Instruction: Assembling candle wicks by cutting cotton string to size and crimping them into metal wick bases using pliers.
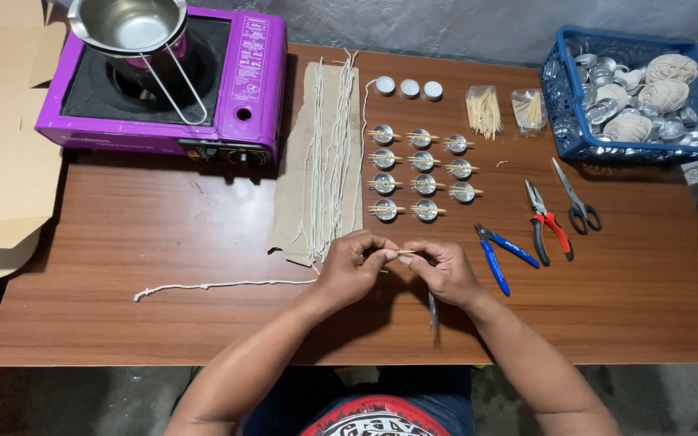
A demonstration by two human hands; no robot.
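My left hand [355, 265] and my right hand [443, 270] meet over the near middle of the wooden table [163, 234], pinching a small pair of toothpicks [404, 253] between their fingertips. A small metal tool [432, 310] hangs under my right hand. A long white wick string [212, 286] trails left from my left hand. Just beyond my hands stand rows of small metal cups [422, 173] with sticks laid across them. Strips of white wick lie on a piece of cardboard [292, 173].
A purple portable stove [244, 89] with a steel pot [127, 26] sits at the far left. Blue pliers [498, 250], red pliers [547, 224] and scissors [575, 198] lie to the right. A blue basket [563, 105] holds cups and wick rolls. Toothpick bags [484, 109] and three white tealights [408, 87] are behind.
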